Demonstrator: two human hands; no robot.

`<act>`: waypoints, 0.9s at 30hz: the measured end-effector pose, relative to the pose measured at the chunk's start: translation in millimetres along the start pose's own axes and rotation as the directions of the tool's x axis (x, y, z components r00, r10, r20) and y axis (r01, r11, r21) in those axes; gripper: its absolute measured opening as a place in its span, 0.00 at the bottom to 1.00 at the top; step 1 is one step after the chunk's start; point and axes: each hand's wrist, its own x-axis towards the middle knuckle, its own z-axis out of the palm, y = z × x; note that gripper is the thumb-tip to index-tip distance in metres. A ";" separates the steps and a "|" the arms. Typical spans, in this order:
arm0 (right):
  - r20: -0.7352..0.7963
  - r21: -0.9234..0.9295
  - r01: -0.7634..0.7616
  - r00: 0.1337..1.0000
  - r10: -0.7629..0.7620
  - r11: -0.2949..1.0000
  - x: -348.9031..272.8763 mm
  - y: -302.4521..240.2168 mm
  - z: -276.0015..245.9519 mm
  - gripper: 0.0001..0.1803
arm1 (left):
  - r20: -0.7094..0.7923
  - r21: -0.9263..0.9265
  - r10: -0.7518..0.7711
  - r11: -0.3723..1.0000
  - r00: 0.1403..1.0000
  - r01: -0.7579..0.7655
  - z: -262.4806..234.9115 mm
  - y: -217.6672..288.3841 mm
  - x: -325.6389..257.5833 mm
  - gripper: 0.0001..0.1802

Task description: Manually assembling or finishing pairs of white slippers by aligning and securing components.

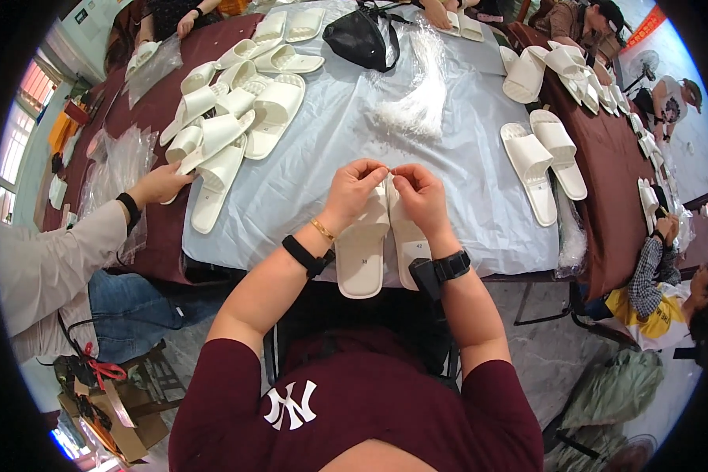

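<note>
Pinching at the same small spot, the left hand (355,187) and the right hand (419,194) meet fingertip to fingertip above a pair of white slippers (381,248). Both hands are narrowed to a pinch, thumbs against forefingers; whatever thin thing sits between them is too small to tell. The pair lies soles up, side by side and touching, on the near edge of the pale blue sheet (464,169), with the heels hanging just past that edge toward the person. The left wrist carries a black band and a gold bracelet, and the right wrist carries a black watch.

Farther in on the pale blue sheet, beyond the hands, lies a bundle of clear plastic fasteners (418,102), and beyond that, at the sheet's far side, a black bag (359,38). On the sheet's left part a heap of white slippers (232,110) spreads out, some overlapping one another. To the right of the hands, still on the sheet, another pair of white slippers (544,161) lies well apart from the held pair. Off the sheet's left edge, a co-worker's hand (160,185) in a light sleeve rests against the nearest slipper of the heap, beside crumpled clear plastic bags (118,165) on the dark red tablecloth (606,173).
</note>
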 end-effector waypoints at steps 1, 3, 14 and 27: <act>0.001 -0.006 0.009 1.000 -0.009 1.000 -0.1 -0.6 0.2 0.06 | -0.002 0.001 -0.003 1.000 1.000 0.003 0.2 0.8 -0.7 0.08; 0.002 -0.011 0.019 1.000 -0.018 1.000 -0.3 -1.7 0.5 0.06 | -0.004 0.004 -0.006 1.000 1.000 0.006 0.1 1.0 -1.3 0.07; 0.015 -0.043 0.057 0.998 -0.057 0.997 -2.4 -3.9 1.5 0.05 | -0.068 -0.019 -0.010 1.000 0.998 0.009 2.5 1.9 -3.9 0.07; -0.004 -0.082 0.054 0.999 -0.054 0.995 -3.0 -3.9 1.0 0.05 | -0.092 0.118 0.073 0.991 0.993 -0.062 3.1 -3.1 -6.8 0.08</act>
